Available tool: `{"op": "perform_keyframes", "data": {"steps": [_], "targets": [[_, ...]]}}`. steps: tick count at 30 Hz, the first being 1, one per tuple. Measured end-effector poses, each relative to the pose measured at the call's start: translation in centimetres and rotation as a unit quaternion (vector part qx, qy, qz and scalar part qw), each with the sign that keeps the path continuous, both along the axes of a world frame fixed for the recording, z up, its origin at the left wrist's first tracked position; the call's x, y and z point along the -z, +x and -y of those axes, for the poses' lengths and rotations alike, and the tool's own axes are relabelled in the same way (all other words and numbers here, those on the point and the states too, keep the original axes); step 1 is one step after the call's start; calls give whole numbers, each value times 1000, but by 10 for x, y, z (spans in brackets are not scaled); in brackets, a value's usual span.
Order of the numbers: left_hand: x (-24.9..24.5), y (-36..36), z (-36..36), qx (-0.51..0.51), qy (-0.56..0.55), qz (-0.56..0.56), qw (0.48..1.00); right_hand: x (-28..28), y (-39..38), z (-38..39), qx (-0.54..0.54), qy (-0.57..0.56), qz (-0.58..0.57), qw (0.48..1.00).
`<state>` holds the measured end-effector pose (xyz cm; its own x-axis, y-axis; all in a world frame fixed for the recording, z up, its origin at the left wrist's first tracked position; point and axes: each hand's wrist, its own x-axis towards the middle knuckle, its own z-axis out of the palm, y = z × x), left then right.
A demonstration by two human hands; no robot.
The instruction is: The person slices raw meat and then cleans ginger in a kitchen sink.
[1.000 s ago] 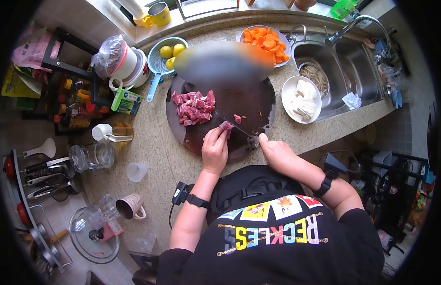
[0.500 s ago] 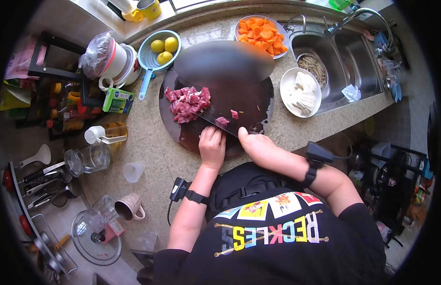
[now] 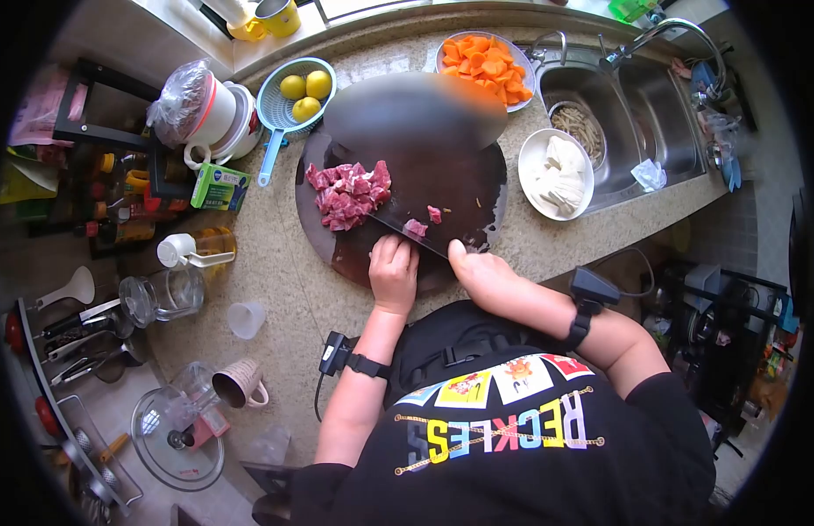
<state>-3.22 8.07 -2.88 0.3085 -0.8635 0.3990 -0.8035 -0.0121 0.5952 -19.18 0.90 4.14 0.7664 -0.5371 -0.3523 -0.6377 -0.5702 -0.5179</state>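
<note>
A round dark cutting board (image 3: 464,188) lies on the counter, its far part blurred. Chunks of raw red meat (image 3: 347,195) are heaped at its left, with two small pieces (image 3: 416,228) nearer the middle. My right hand (image 3: 481,267) is closed round the handle end of a knife (image 3: 411,235), whose dark blade slants up and left toward the heap. Just below the blade, my left hand (image 3: 394,273) rests on the near part of the board, fingers together and curled; whatever lies under them is hidden.
Behind the board are a blue colander (image 3: 271,96) with yellow fruits and a bowl of carrot pieces (image 3: 486,68). To the right stand a white bowl (image 3: 534,197) and a sink (image 3: 661,114). A plastic cup (image 3: 246,320) and a mug (image 3: 240,384) are at left.
The knife and my right hand have shifted slightly right and down. My left hand has barely moved. The whole view has shifted a little.
</note>
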Motion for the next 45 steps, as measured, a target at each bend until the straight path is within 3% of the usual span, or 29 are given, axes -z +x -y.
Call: {"op": "perform_keyframes", "data": {"steps": [5,10,14,22,27,35,36,40,45], "targets": [[-5,-1,0,-7,-25,-4,1000,0,-44,-1,-20,-9,-9,1000],[-19,6,-12,-21,-40,-8,999,-9,-41,1,27,4,-6,1000],[-17,6,-11,40,-28,-7,999,-21,-42,-8,-23,15,-31,999],[-7,3,-12,22,-21,-4,1000,-25,-34,-10,-40,41,-80,995],[2,2,-14,-2,-10,0,1000,-5,16,-3,-30,36,-10,999],[2,2,-12,1,-31,-17,999,-6,-29,-7,-26,45,-62,997],[3,1,-14,3,-29,-18,999,-6,-21,-5,-27,34,-10,999],[7,0,-15,3,-17,4,1000,4,25,3,-38,23,-4,999],[5,-1,-13,-15,-39,5,999,-4,-16,-2,-34,30,-52,998]]}}
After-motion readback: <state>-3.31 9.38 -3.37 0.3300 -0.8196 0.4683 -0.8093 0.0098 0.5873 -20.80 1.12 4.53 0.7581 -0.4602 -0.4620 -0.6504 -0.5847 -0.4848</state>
